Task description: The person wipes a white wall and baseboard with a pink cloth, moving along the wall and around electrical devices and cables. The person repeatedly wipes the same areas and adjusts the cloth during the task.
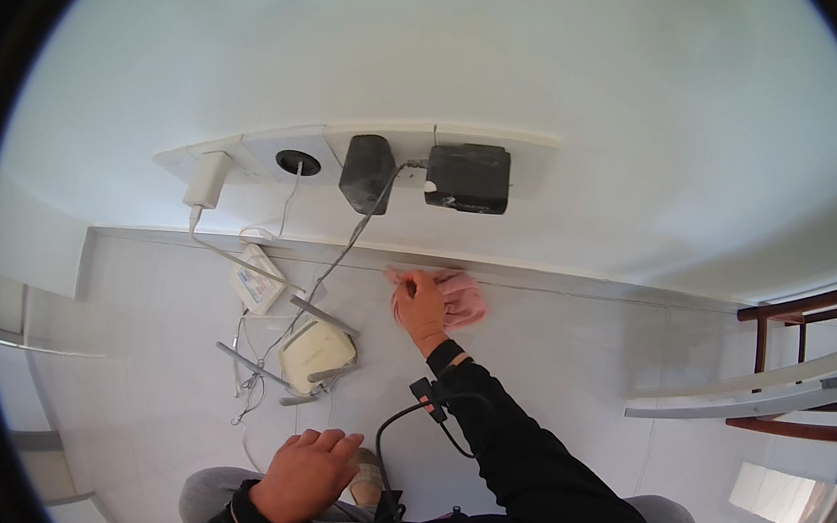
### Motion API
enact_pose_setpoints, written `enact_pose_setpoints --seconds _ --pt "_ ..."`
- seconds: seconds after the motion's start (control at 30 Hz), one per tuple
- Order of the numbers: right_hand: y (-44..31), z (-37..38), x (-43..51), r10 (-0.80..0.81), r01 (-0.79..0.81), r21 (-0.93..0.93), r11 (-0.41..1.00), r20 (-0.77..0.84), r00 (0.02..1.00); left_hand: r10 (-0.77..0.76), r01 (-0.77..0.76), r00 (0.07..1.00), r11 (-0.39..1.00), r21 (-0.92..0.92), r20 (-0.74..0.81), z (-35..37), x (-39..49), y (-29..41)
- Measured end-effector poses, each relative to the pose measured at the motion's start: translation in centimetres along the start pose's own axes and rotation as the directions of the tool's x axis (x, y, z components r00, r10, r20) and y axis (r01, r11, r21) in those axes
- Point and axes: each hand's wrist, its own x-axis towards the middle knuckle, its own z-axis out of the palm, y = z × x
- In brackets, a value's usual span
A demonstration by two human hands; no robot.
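Note:
A pink cloth [466, 299] lies bunched on the tiled floor near the foot of the wall, and my right hand [419, 307] is closed on its left part. My left hand [310, 474] rests near my knee, back up, its fingers slightly apart and holding nothing that I can see. Between my hands and to the left sits a white router [317, 353] with several grey antennas. A smaller white box [258, 278] with a label lies against the skirting, behind the router. Thin cables tangle around both.
On the wall, a socket strip [257, 153] holds a white charger [208, 180], a black plug [298, 163] and two black adapters [366, 174], [468, 178]. A grey cable [337, 261] hangs to the floor. A wooden chair frame [805, 318] stands at right; a black cable loops beside my right sleeve.

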Motion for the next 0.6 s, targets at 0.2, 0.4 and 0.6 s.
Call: enact_pose_setpoints --seconds 0.2,0.4,0.6 --pt "3.9 -5.7 -2.2 0.205 -0.219 -0.038 0.975 -0.227 0.952 0.023 -0.023 1.000 1.000 0.013 0.006 -0.3 -0.2 0.8" --pt "5.0 -12.7 1.7 0.472 -0.306 0.375 0.875 -0.520 0.712 0.024 -0.024 1.000 1.000 0.006 0.007 -0.7 0.0 2.0" --pt "4.5 -14.9 4.5 0.394 -0.200 0.384 0.901 -0.535 0.748 0.028 -0.028 1.000 0.999 0.040 -0.012 -0.5 0.2 2.6"
